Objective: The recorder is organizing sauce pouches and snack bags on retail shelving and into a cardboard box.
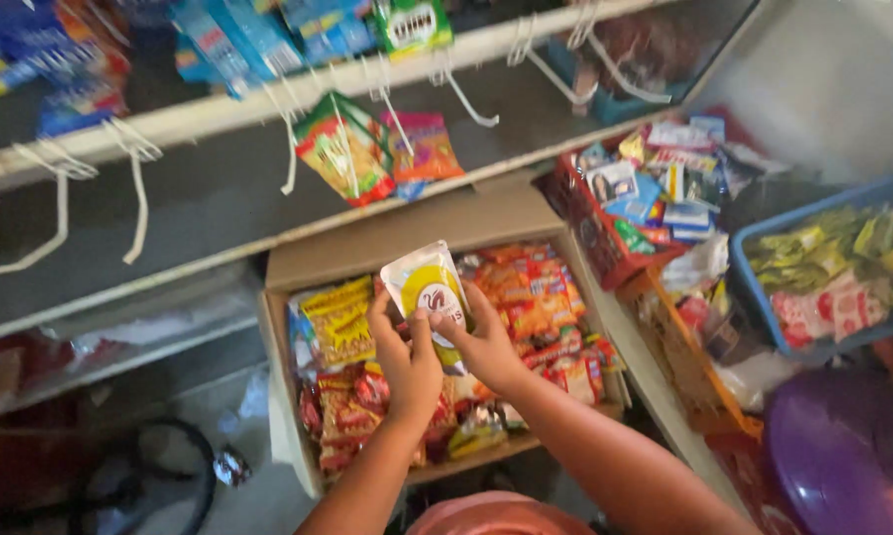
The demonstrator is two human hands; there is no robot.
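Your left hand (407, 362) and right hand (484, 342) grip one white-and-yellow snack pouch (429, 287) at frame centre, above the cardboard box (387, 248), which remains full of packets; most display hooks (134, 188) at upper left hang bare.

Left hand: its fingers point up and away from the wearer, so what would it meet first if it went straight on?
The left hand already grips the white-and-yellow packet. Beyond it, probably the cardboard box's back flap, then the hanging snack packets; depth is unclear.

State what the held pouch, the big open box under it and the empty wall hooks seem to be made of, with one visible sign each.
Pouch: apparently glossy plastic film or foil; it shines and crinkles. Box: brown cardboard, matt, with folded flaps. Hooks: thin bent wire, seemingly white-coated metal, possibly plastic.
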